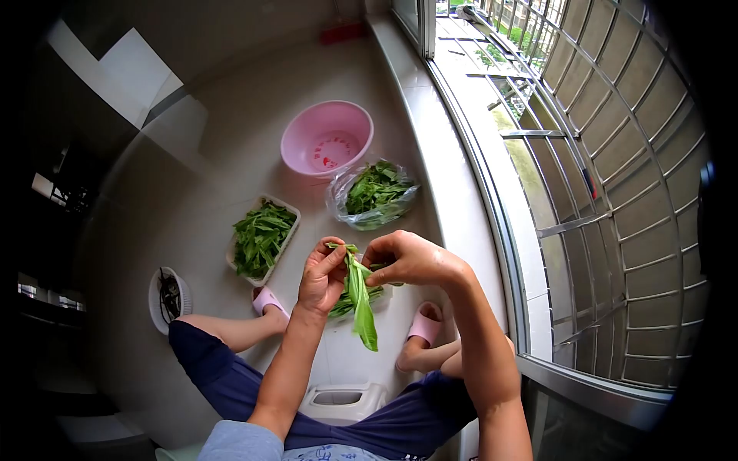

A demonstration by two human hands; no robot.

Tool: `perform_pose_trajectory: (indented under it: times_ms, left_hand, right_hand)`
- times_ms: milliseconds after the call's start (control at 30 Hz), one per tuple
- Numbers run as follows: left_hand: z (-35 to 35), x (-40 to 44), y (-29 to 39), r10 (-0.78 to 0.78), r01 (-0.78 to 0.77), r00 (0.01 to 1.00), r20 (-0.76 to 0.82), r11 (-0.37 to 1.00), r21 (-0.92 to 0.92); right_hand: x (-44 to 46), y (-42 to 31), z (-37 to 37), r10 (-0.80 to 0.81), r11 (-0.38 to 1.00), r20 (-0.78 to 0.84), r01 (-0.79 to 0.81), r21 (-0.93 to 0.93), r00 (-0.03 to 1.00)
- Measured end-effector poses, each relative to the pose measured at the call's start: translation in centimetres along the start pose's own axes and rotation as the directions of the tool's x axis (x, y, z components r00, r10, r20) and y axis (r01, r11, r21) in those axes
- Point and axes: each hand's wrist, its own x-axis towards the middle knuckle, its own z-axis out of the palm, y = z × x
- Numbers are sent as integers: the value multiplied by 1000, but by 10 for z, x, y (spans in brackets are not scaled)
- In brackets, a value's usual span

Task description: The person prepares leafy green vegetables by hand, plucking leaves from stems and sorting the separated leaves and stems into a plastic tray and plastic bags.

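Leafy stem (360, 300) hangs tip toward lap (350, 438); left hand (321, 276), right hand (411, 260) grips pinching it.

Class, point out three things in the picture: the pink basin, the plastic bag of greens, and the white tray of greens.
Pink basin (298, 144): head view, inner side wall.
Plastic bag (369, 220): head view, lower front.
White tray (295, 220): head view, right rim.
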Motion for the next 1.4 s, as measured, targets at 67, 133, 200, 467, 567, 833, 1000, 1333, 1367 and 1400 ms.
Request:
perform_pose_trajectory:
  times_ms: [67,133,200,467,567,833,1000,1333,1367,1400]
  left_hand:
    - [0,-3,2,-16,16,1000,-7,1000,-3]
    - [0,-4,3,-23,22,1000,-16,1000,-16]
    - [0,-7,4,-23,23,1000,-14,1000,-14]
    - [-11,-10,11,55,-54,998,-22,997,62]
    - [-10,-12,14,78,-72,996,-45,992,106]
    - [-14,-15,17,40,-38,998,-58,999,35]
    - [-15,-16,19,59,-58,996,-67,998,26]
    - [-12,-18,22,158,-143,983,-94,978,154]
    - [-11,-18,23,163,-148,982,-94,977,154]
    - [-10,-18,23,156,-141,984,-85,978,157]
  right_hand:
    - [2,-1,2,-26,1000,-18,26,-8,1000]
    - [3,1,5,-96,995,-53,94,-46,994]
    - [1,-4,6,-98,994,-51,96,-41,994]
    - [5,-8,8,-38,993,-21,36,-111,999]
    - [11,0,11,-105,989,-29,101,-110,994]
    - [13,-10,13,16,999,0,-16,-36,1000]
    - [19,-3,19,-36,996,-21,34,-83,999]
    - [24,-2,26,-54,995,-42,50,-81,998]
    - [23,-2,25,-57,995,-39,53,-84,998]
    - [23,-3,25,-69,996,-53,66,-61,996]
